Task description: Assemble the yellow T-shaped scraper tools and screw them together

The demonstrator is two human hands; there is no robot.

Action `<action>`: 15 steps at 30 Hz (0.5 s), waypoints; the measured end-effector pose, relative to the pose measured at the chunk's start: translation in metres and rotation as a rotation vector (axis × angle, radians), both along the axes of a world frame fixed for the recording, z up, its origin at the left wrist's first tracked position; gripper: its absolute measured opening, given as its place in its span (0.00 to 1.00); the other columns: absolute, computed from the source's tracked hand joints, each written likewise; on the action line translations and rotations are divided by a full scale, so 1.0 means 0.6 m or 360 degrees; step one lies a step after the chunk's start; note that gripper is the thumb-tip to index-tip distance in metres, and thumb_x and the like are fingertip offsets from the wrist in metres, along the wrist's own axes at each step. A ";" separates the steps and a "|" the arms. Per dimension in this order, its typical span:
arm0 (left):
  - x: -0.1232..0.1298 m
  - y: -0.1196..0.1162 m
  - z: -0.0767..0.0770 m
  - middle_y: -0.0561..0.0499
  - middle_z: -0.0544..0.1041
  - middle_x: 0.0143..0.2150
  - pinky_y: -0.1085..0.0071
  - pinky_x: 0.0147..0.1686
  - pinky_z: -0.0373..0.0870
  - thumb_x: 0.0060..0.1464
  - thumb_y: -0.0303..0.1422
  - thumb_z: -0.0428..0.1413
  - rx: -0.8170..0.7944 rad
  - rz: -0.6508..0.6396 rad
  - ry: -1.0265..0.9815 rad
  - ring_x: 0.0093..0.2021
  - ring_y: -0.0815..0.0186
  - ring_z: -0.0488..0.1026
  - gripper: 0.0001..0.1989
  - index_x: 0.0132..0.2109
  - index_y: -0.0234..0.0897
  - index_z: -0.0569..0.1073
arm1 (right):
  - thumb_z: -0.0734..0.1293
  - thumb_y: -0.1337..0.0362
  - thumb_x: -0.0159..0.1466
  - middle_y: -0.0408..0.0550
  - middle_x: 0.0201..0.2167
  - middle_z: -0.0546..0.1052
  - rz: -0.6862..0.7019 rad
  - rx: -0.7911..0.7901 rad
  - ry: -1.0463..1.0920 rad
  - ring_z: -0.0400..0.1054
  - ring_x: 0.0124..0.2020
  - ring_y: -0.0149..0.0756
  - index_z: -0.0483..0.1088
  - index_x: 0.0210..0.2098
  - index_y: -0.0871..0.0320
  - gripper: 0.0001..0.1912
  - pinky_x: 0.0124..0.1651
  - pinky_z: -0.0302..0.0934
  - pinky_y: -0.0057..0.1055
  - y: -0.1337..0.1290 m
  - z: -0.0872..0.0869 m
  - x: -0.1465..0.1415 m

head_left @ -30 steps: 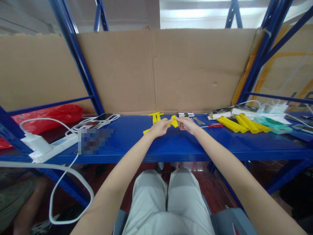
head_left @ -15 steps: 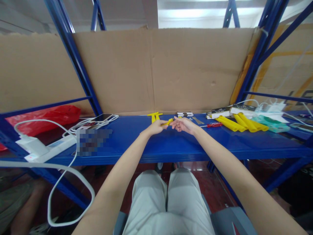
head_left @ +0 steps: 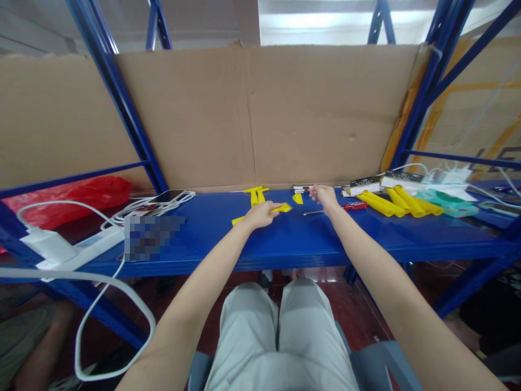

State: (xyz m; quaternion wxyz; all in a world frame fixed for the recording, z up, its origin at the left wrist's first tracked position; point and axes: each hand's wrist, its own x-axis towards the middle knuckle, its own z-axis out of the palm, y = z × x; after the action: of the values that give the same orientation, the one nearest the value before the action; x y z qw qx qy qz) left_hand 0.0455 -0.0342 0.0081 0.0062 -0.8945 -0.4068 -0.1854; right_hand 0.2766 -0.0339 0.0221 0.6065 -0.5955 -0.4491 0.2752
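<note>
In the middle of the blue shelf, my left hand (head_left: 261, 215) is closed round a yellow piece (head_left: 281, 208), whose end sticks out to the right. My right hand (head_left: 323, 196) reaches farther back, fingers bent, beside the small silver-and-dark parts (head_left: 301, 189); what its fingertips touch is too small to make out. A small yellow part (head_left: 298, 199) lies between the hands. Behind my left hand are yellow T-shaped pieces (head_left: 256, 194). A screwdriver with a red handle (head_left: 355, 206) lies under and beside my right wrist.
Yellow tubes (head_left: 382, 204), small boxes (head_left: 364, 185) and a green plastic bag (head_left: 448, 203) are on the right. At the left are a white power strip (head_left: 95, 245), coiled cables and a red bag (head_left: 73, 200). A cardboard sheet (head_left: 325, 114) stands behind.
My right hand has moved away from the yellow piece, back and to the right, to the small parts. The small yellow part now shows on the shelf. My left hand keeps its piece.
</note>
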 end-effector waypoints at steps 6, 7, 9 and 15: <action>0.013 -0.025 0.003 0.46 0.75 0.52 0.66 0.48 0.70 0.64 0.34 0.49 0.0201 -0.0023 0.0277 0.50 0.58 0.74 0.20 0.61 0.45 0.70 | 0.60 0.67 0.62 0.55 0.43 0.79 -0.0310 -0.0270 -0.1063 0.71 0.47 0.45 0.79 0.40 0.58 0.15 0.49 0.62 0.38 0.014 -0.019 0.052; 0.015 -0.027 0.003 0.46 0.74 0.51 0.66 0.47 0.70 0.64 0.33 0.48 0.0219 -0.0047 0.0306 0.50 0.59 0.74 0.21 0.62 0.45 0.69 | 0.61 0.67 0.61 0.54 0.48 0.78 -0.0294 -0.0373 -0.1213 0.69 0.51 0.47 0.78 0.44 0.55 0.17 0.53 0.61 0.41 0.015 -0.023 0.055; 0.017 -0.029 0.003 0.47 0.74 0.50 0.68 0.45 0.70 0.63 0.32 0.49 0.0239 -0.0089 0.0348 0.49 0.59 0.74 0.21 0.62 0.46 0.69 | 0.61 0.68 0.60 0.52 0.54 0.75 -0.0230 -0.0546 -0.1447 0.64 0.57 0.49 0.76 0.50 0.50 0.21 0.58 0.56 0.48 0.019 -0.030 0.057; 0.018 -0.030 0.001 0.49 0.74 0.50 0.70 0.43 0.70 0.63 0.32 0.49 0.0260 -0.0137 0.0345 0.49 0.61 0.74 0.21 0.62 0.49 0.68 | 0.59 0.67 0.61 0.51 0.60 0.69 -0.0024 -0.0666 -0.1827 0.55 0.62 0.53 0.70 0.59 0.47 0.27 0.60 0.49 0.59 0.036 -0.039 0.043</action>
State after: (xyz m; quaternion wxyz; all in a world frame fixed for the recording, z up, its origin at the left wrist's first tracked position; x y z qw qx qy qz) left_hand 0.0561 -0.0520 0.0084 0.1151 -0.9225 -0.3483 -0.1203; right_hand 0.3022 -0.0124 -0.0010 0.1397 -0.7584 -0.6365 -0.0117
